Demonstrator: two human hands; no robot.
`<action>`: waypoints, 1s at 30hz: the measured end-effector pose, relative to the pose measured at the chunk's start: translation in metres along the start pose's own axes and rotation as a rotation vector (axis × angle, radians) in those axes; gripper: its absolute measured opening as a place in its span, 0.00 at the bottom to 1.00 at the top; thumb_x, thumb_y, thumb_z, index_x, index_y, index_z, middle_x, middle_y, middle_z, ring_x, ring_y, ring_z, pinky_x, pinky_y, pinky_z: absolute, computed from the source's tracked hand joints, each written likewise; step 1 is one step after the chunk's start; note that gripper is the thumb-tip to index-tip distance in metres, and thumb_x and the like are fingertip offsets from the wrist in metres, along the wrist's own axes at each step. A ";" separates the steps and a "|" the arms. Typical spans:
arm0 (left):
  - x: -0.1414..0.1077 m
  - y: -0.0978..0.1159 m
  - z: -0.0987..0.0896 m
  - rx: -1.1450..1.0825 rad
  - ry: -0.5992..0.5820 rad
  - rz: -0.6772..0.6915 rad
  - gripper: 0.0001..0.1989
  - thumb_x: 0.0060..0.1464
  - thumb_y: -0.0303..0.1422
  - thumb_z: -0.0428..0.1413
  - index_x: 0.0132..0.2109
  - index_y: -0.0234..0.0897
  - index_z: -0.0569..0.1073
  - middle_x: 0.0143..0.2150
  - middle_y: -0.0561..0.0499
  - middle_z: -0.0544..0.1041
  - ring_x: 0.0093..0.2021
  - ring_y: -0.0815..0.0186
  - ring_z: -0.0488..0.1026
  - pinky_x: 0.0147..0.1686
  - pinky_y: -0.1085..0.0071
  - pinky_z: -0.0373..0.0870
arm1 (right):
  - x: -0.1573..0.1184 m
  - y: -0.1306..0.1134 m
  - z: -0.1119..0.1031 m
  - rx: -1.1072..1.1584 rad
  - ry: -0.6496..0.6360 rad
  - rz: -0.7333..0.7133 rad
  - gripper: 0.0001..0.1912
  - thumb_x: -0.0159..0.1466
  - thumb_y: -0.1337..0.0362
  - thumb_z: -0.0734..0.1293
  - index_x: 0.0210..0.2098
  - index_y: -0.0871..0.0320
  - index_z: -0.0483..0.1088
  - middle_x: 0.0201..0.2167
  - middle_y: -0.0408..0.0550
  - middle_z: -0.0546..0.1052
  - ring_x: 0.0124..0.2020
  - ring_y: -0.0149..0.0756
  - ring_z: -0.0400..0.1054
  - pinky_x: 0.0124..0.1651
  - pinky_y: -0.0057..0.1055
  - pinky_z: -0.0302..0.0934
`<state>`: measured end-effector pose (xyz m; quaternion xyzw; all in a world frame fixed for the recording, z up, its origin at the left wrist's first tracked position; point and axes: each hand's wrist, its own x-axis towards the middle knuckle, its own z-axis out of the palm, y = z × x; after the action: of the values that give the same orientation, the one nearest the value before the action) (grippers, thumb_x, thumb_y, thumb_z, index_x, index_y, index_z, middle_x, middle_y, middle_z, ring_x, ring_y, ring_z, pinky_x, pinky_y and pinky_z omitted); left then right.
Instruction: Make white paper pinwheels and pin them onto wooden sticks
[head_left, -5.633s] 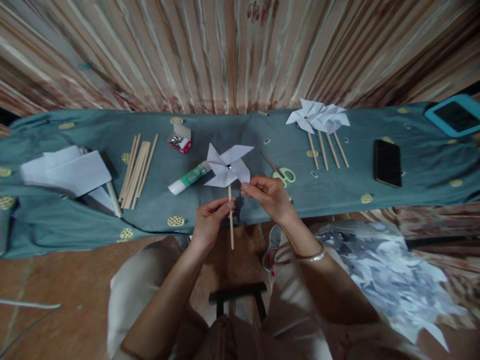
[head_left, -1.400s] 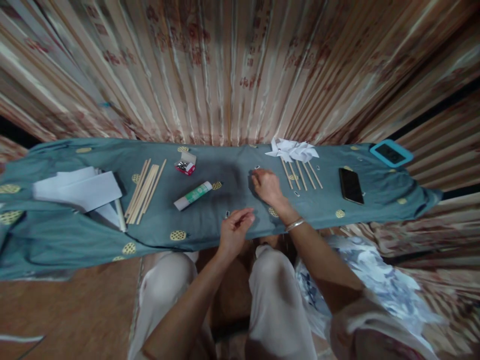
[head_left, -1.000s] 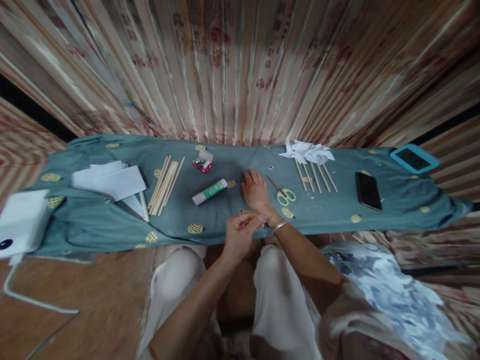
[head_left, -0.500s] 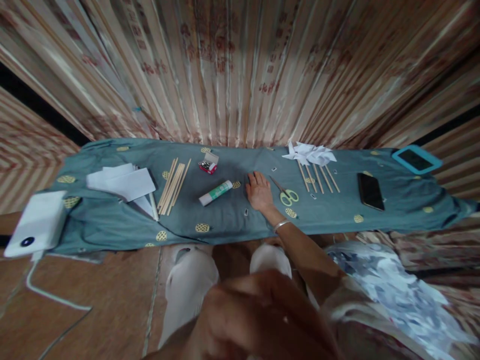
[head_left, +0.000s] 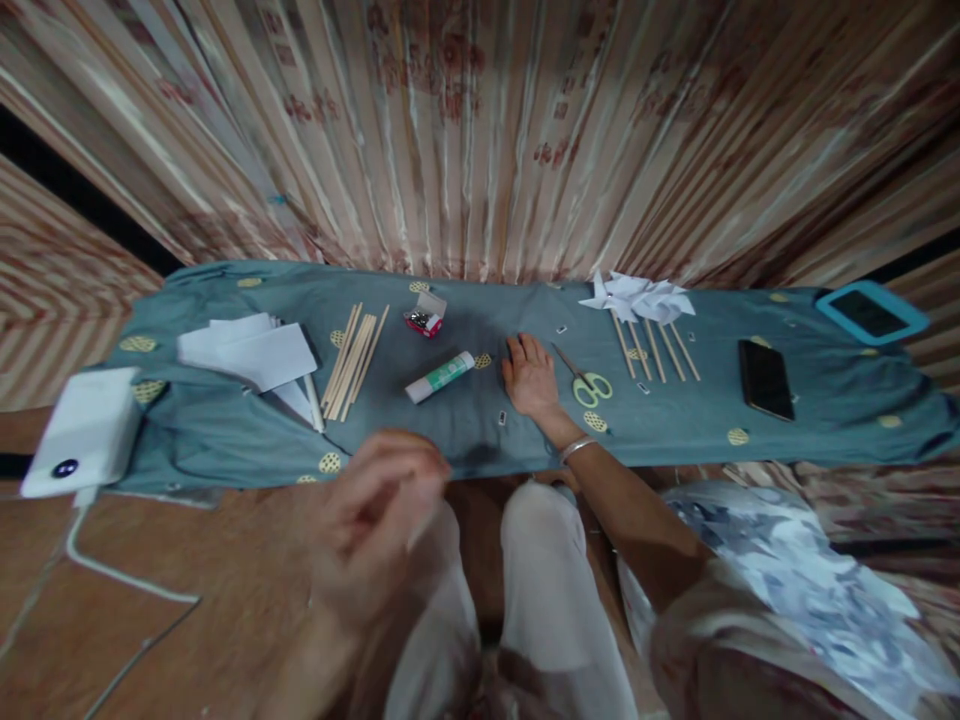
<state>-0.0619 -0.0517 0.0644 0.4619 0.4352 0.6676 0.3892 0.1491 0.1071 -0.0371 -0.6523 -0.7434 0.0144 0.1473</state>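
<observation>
My right hand (head_left: 531, 378) lies flat on the grey-green cloth, its fingers stretched out and nothing in them. Just right of it are scissors with light green handles (head_left: 592, 389). To its left a glue stick (head_left: 440, 377) rests on its side. In the foreground my left hand (head_left: 382, 505), blurred by motion, is raised in front of the table edge with its fingers curled in; I see nothing held in it. Beyond it lie several thin wooden sticks (head_left: 352, 365). A small open red box (head_left: 425, 317) with tiny metal pieces sits behind the glue stick.
White paper pinwheels (head_left: 641, 298) on sticks lie right of the scissors. Further right are a black phone (head_left: 766, 380) and a blue-framed tablet (head_left: 872, 312). On the left are white paper sheets (head_left: 251, 350) and a white device (head_left: 81, 430) with a cable. A curtain (head_left: 465, 140) hangs behind.
My left hand has moved from close below the camera, forward and left towards the table edge. My right hand stays flat on the cloth. The whole view has shifted slightly.
</observation>
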 end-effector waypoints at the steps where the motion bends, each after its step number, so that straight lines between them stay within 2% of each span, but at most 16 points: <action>1: 0.016 -0.006 -0.008 0.157 0.038 0.059 0.11 0.52 0.40 0.62 0.26 0.39 0.76 0.30 0.49 0.76 0.36 0.61 0.73 0.37 0.66 0.71 | 0.000 0.000 0.000 0.002 0.004 0.001 0.26 0.71 0.62 0.54 0.65 0.66 0.60 0.67 0.63 0.62 0.68 0.51 0.53 0.65 0.46 0.50; 3: 0.047 -0.024 -0.031 0.495 0.157 0.142 0.10 0.54 0.38 0.59 0.28 0.39 0.76 0.28 0.51 0.75 0.34 0.62 0.73 0.40 0.66 0.70 | 0.000 0.001 0.002 0.007 0.017 0.000 0.25 0.70 0.62 0.55 0.64 0.66 0.61 0.67 0.63 0.62 0.67 0.51 0.54 0.64 0.46 0.50; 5: 0.074 -0.044 -0.060 0.790 0.264 0.208 0.08 0.54 0.37 0.57 0.32 0.38 0.77 0.33 0.49 0.77 0.41 0.60 0.74 0.49 0.61 0.69 | 0.000 0.001 0.004 0.012 0.033 -0.001 0.25 0.70 0.62 0.55 0.64 0.66 0.62 0.66 0.63 0.63 0.67 0.51 0.54 0.64 0.47 0.51; 6: 0.085 -0.053 -0.075 0.911 0.258 0.233 0.08 0.53 0.36 0.58 0.36 0.37 0.78 0.39 0.47 0.79 0.48 0.58 0.73 0.56 0.58 0.65 | 0.000 0.002 0.004 0.014 0.038 -0.002 0.25 0.70 0.62 0.55 0.63 0.66 0.62 0.66 0.63 0.63 0.66 0.52 0.55 0.63 0.47 0.51; 8: 0.102 -0.067 -0.102 1.055 0.247 0.273 0.13 0.52 0.33 0.60 0.45 0.34 0.77 0.49 0.45 0.79 0.60 0.54 0.67 0.62 0.55 0.60 | 0.000 0.003 0.006 0.016 0.045 -0.003 0.25 0.70 0.62 0.55 0.63 0.66 0.62 0.66 0.63 0.63 0.66 0.52 0.55 0.63 0.47 0.52; 10: 0.114 -0.076 -0.121 1.177 0.219 0.277 0.17 0.50 0.31 0.61 0.49 0.33 0.76 0.54 0.44 0.77 0.65 0.53 0.62 0.64 0.52 0.56 | 0.000 0.003 0.006 0.018 0.048 -0.007 0.25 0.70 0.62 0.55 0.63 0.65 0.62 0.66 0.63 0.63 0.67 0.52 0.55 0.63 0.48 0.52; 12: 0.123 -0.080 -0.133 1.274 0.161 0.207 0.19 0.46 0.28 0.63 0.48 0.30 0.76 0.55 0.41 0.77 0.65 0.50 0.61 0.65 0.50 0.54 | -0.001 0.003 0.006 0.021 0.054 -0.012 0.25 0.70 0.62 0.55 0.63 0.66 0.62 0.66 0.64 0.63 0.67 0.53 0.54 0.63 0.49 0.52; 15: 0.130 -0.082 -0.144 1.346 0.086 0.109 0.16 0.47 0.28 0.61 0.46 0.30 0.77 0.53 0.42 0.78 0.60 0.53 0.68 0.63 0.54 0.59 | -0.001 0.002 0.005 0.026 0.059 -0.015 0.25 0.70 0.63 0.56 0.63 0.67 0.63 0.65 0.65 0.64 0.66 0.53 0.55 0.63 0.49 0.52; 20: 0.130 -0.080 -0.153 1.359 0.094 0.041 0.13 0.53 0.33 0.57 0.44 0.35 0.78 0.52 0.47 0.79 0.52 0.58 0.73 0.54 0.64 0.67 | -0.001 0.002 0.004 0.014 0.064 -0.019 0.25 0.70 0.63 0.55 0.63 0.67 0.62 0.65 0.64 0.64 0.66 0.53 0.55 0.63 0.49 0.53; 24: 0.130 -0.077 -0.152 1.366 0.096 -0.012 0.14 0.54 0.35 0.56 0.45 0.34 0.79 0.52 0.46 0.80 0.51 0.58 0.75 0.53 0.64 0.68 | -0.001 0.003 0.005 0.023 0.076 -0.023 0.25 0.70 0.63 0.56 0.63 0.66 0.62 0.65 0.64 0.64 0.66 0.54 0.56 0.62 0.49 0.54; 30: 0.131 -0.074 -0.149 1.363 0.076 -0.032 0.15 0.56 0.34 0.55 0.46 0.31 0.79 0.53 0.42 0.80 0.56 0.58 0.74 0.56 0.64 0.67 | -0.001 0.001 0.003 0.014 0.050 -0.007 0.25 0.70 0.63 0.55 0.63 0.66 0.62 0.65 0.64 0.64 0.66 0.54 0.55 0.62 0.49 0.53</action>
<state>-0.2315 0.0595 0.0023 0.5736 0.7786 0.2546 0.0055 0.1497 0.1068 -0.0408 -0.6490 -0.7415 0.0027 0.1703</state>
